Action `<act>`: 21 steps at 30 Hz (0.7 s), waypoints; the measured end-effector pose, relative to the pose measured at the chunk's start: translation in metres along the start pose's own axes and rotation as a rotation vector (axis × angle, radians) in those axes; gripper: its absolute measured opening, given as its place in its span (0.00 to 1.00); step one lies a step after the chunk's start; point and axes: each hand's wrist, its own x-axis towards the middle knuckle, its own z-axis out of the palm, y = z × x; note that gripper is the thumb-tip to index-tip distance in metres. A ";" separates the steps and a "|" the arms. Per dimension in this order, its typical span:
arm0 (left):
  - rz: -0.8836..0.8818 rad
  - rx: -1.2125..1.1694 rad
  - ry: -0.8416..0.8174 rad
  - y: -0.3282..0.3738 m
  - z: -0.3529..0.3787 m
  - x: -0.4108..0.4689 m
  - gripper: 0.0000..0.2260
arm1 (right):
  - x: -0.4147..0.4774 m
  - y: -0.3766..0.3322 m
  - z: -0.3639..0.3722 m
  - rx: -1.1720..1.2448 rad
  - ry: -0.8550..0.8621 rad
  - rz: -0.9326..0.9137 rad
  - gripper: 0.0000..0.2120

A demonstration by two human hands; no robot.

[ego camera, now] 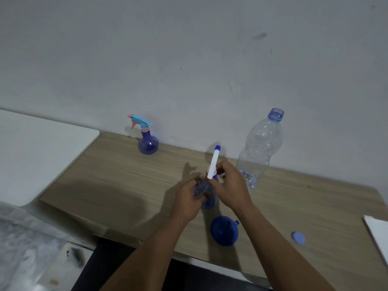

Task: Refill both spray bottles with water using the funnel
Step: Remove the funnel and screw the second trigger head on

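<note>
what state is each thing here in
blue spray bottle with white head: upright, held, head at neck
left hand: grips its body
right hand: grips head's collar
blue spray bottle with pink trigger: upright, head on
clear plastic water bottle: upright, uncapped, nearly empty
blue plastic funnel: lying on wooden table
light blue cap: off, on table

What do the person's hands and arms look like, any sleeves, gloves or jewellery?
The left hand and right hand are bare, with no gloves. Both arms are uncovered down to the frame's edge: no sleeves, watch or bracelet show. No rings are visible on the fingers.
</note>
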 end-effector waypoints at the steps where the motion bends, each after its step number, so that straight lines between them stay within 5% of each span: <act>1: 0.016 0.025 0.008 0.001 -0.001 0.000 0.15 | -0.001 0.000 -0.002 0.015 -0.013 -0.007 0.10; 7: 0.084 0.101 0.027 0.006 0.001 -0.004 0.13 | -0.007 0.002 -0.001 0.171 -0.062 0.013 0.09; 11: 0.025 -0.085 0.017 0.012 -0.002 -0.007 0.14 | -0.011 -0.002 0.005 0.239 -0.032 0.054 0.06; 14: 0.026 -0.115 0.030 0.013 -0.001 -0.008 0.22 | -0.012 -0.006 0.011 0.277 0.076 0.146 0.12; 21: 0.043 -0.185 0.032 0.012 0.000 -0.008 0.22 | -0.016 -0.006 0.018 0.281 0.095 0.116 0.17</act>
